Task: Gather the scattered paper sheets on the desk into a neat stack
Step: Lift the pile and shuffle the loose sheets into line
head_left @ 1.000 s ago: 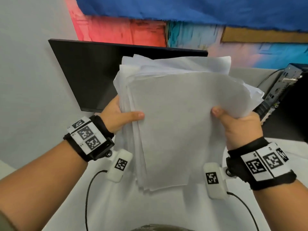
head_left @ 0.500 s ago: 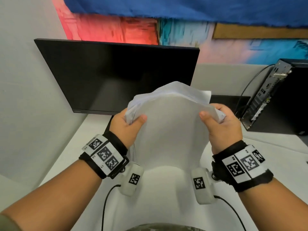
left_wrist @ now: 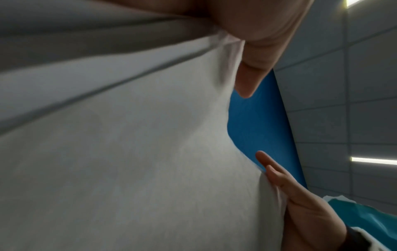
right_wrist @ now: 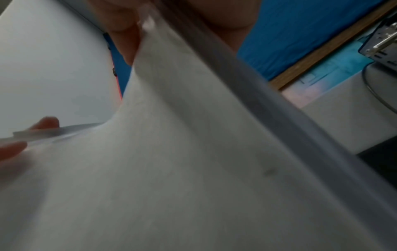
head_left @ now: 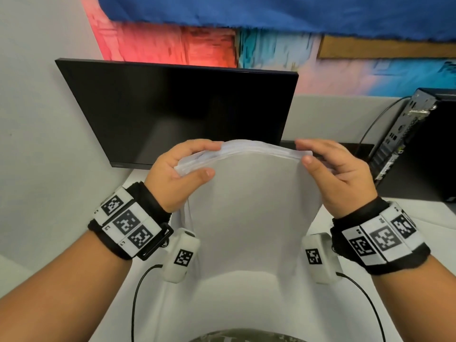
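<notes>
A stack of white paper sheets (head_left: pixel 254 208) stands upright on the white desk (head_left: pixel 249 297), its bottom edge down on the surface. My left hand (head_left: pixel 182 166) pinches the top left corner, thumb in front and fingers curled over the top edge. My right hand (head_left: pixel 330 169) holds the top right corner, thumb on the front face and fingers lying along the top edge and behind. The top edges look nearly aligned; the left corner fans a little. The paper (left_wrist: pixel 128 161) fills the left wrist view and the sheets (right_wrist: pixel 171 169) fill the right wrist view.
A dark monitor (head_left: pixel 177 109) stands just behind the stack. A black computer case (head_left: pixel 419 144) with cables sits at the right. A grey partition wall (head_left: pixel 37 144) closes the left side. Wrist camera cables (head_left: pixel 138 292) trail over the desk near me.
The stack has dropped from held high and tilted to standing on the desk. Both hands slid up to the top corners, and the ragged sheets have drawn into line.
</notes>
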Demonstrator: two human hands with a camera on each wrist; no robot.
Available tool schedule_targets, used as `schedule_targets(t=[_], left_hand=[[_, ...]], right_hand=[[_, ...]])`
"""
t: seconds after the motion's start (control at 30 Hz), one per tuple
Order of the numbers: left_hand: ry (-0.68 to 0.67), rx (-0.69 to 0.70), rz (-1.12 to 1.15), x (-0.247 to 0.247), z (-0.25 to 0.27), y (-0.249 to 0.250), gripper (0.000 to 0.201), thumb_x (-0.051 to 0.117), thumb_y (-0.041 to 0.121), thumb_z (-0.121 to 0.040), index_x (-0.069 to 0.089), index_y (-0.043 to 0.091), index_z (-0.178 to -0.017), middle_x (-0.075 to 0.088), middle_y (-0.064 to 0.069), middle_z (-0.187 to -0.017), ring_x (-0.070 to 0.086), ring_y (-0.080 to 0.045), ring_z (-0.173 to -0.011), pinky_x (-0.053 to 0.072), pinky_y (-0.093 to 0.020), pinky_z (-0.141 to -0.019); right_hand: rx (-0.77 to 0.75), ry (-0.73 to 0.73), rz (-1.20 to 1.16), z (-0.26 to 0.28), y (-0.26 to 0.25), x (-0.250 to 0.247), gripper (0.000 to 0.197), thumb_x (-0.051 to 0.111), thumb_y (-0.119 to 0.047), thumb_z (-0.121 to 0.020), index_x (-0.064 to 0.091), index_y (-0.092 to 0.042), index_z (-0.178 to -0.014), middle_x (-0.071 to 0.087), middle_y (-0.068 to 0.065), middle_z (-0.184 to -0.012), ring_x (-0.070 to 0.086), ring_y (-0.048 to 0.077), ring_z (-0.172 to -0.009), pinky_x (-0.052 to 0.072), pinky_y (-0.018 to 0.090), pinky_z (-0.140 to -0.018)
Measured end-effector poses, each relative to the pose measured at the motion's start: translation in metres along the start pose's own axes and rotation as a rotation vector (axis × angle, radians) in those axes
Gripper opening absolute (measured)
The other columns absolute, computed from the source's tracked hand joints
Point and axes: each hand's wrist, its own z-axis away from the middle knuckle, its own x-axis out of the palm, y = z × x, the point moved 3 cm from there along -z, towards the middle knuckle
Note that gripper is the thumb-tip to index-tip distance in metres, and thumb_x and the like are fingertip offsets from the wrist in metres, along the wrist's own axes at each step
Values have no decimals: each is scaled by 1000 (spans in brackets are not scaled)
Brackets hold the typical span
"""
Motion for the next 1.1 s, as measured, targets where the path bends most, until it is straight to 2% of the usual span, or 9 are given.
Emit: schedule_targets(t=[0.1,0.27,0.37,0.47,0.57,0.7,0.87,1.0,1.1], left_hand=[[19,7,81,2,0,1,27,68,25,-67,63,45,-85,70,9,-109,65,-20,-106,53,-36,-91],[80,23,138,-3,1,-3,31,74,25,-62,58,44,-81,73,10,-103,69,-15,-97,56,-21,-78],[79,0,156,-7,4,-15,54,79,23,-55,50,37,-99,71,9,-102,68,-8,-94,55,-18,-76],[163,-155,50,-2,12,-37,66,76,31,-51,49,31,-112,65,13,-100,65,4,-90,56,-22,-82],[270,-267,-67,8,25,-47,37,69,43,-54,61,38,-89,70,18,-81,66,2,-82,56,-35,-85],[318,-176,20,2,25,-30,25,68,43,-56,70,44,-80,72,27,-82,68,6,-83,54,-13,-72],[250,12,-91,-11,17,-7,45,72,35,-63,58,49,-103,68,27,-104,64,0,-103,51,-17,-91],[191,70,-79,-9,11,-6,35,67,27,-71,63,47,-99,68,21,-109,62,-3,-108,47,-16,-93],[97,103,-68,-6,9,-8,27,64,23,-72,66,45,-87,66,17,-113,60,-8,-111,45,-18,-95]], right_hand=[[-4,36,18,-2,4,-1,18,54,-32,-82,63,-40,-97,62,-40,-92,56,-16,-94,41,3,-85],[58,82,21,3,11,-7,10,64,-33,-75,64,-40,-82,64,-36,-82,58,-14,-82,44,3,-76],[254,53,-254,12,30,-9,45,79,-27,-57,60,-35,-97,68,-18,-91,63,-4,-83,53,15,-72],[495,-25,-458,28,45,12,76,89,-44,-35,64,-27,-104,72,-2,-98,70,11,-87,58,25,-69],[609,135,-425,37,39,29,23,83,-25,-61,67,-25,-77,72,-3,-78,70,18,-77,59,27,-65],[530,299,-502,42,20,25,20,72,-8,-73,65,-25,-82,73,-8,-70,70,3,-67,58,23,-66],[331,218,-304,40,7,13,47,81,-34,-52,59,-47,-91,63,-11,-93,63,17,-93,54,36,-80],[179,129,-146,29,1,9,38,72,-22,-69,63,-53,-88,65,-24,-90,59,-6,-93,46,10,-84],[200,104,-168,21,0,8,18,64,-29,-72,72,-45,-73,69,-23,-87,62,-4,-91,45,8,-84]])
